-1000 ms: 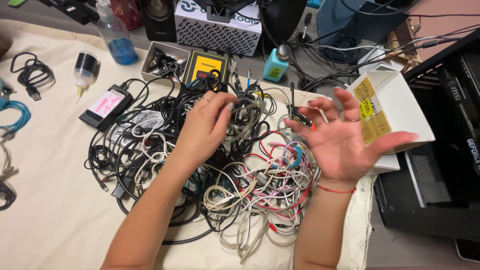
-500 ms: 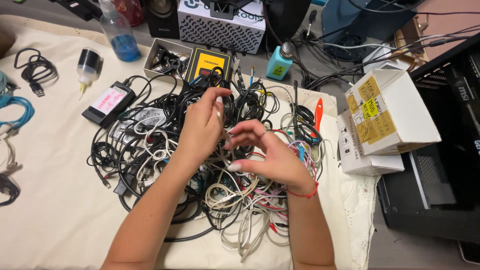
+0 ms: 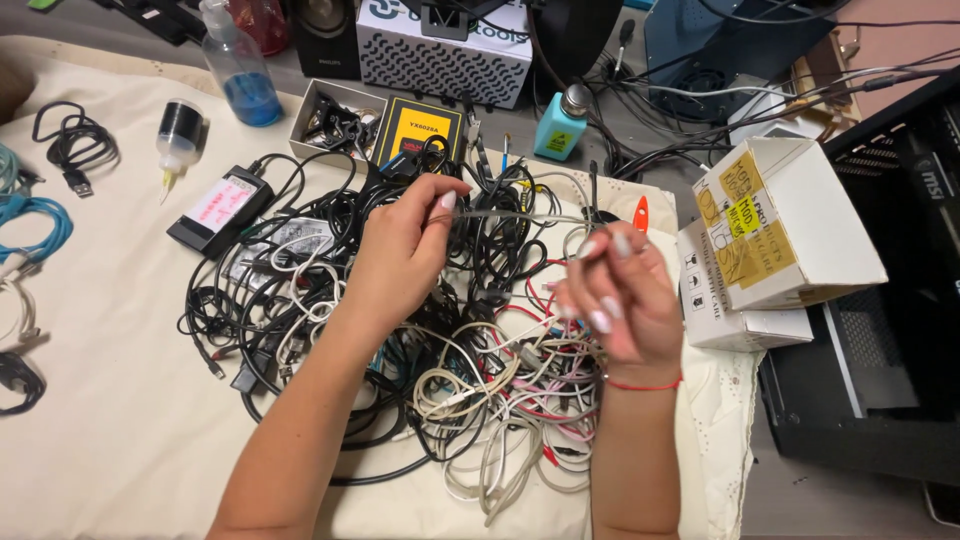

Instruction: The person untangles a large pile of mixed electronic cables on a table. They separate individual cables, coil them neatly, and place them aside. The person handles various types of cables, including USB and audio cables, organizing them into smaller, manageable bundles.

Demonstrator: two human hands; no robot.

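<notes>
White cloth point(image 3: 100, 420) lies under our mess. At the far left we see a blue cable point(image 3: 40, 215), then a black power brick point(image 3: 218, 208). Our left hand point(image 3: 400, 255) pinches one end of a thin grey cable point(image 3: 510, 214) — a moment ago it sat down in the cable pile point(image 3: 420, 340). Our right hand point(image 3: 620, 300), wide open before, now pinches the other end. So the cable is pulled straight between both hands — lifted above the tangle.

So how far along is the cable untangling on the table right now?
Done: a few cables lie apart at the table's left edge, a coiled black cable and a blue cable. In hand: the left hand and right hand stretch one grey cable between them. Left: most of it, the big tangled pile remains knotted together.
</notes>
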